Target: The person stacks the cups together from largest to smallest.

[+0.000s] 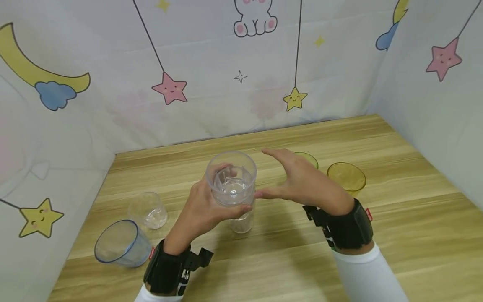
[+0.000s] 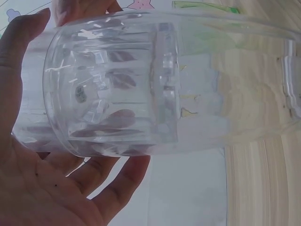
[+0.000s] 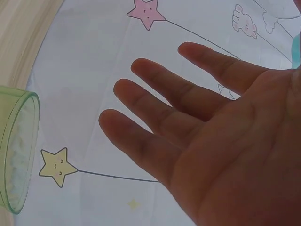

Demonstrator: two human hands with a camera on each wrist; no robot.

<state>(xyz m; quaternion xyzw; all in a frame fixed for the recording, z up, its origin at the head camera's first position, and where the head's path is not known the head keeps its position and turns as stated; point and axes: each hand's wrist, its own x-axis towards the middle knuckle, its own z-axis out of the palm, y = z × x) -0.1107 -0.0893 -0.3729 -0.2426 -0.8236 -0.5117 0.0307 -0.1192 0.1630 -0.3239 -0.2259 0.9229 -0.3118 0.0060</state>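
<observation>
My left hand (image 1: pixel 209 201) grips a clear cup (image 1: pixel 247 186) near the middle of the table, with fingers and thumb curled round its side. A ribbed clear section (image 2: pixel 117 89) shows within the see-through walls in the left wrist view. Clear material continues below the hand toward the table; whether it is one piece or stacked cups I cannot tell. To the right of the cup, my right hand (image 1: pixel 307 182) is held with thumb and fingers spread and nothing between them. Its thumb tip is close beside the cup; contact is unclear. In the right wrist view its fingers (image 3: pixel 160 94) look straight.
Behind the right hand is a green cup (image 3: pixel 19 150), partly hidden. An amber cup (image 1: pixel 346 176) stands to its right. On the left are a clear glass (image 1: pixel 154 214) and a blue-tinted cup (image 1: pixel 137 247). Patterned fabric walls (image 1: pixel 211 113) border the wooden table (image 1: pixel 415 235).
</observation>
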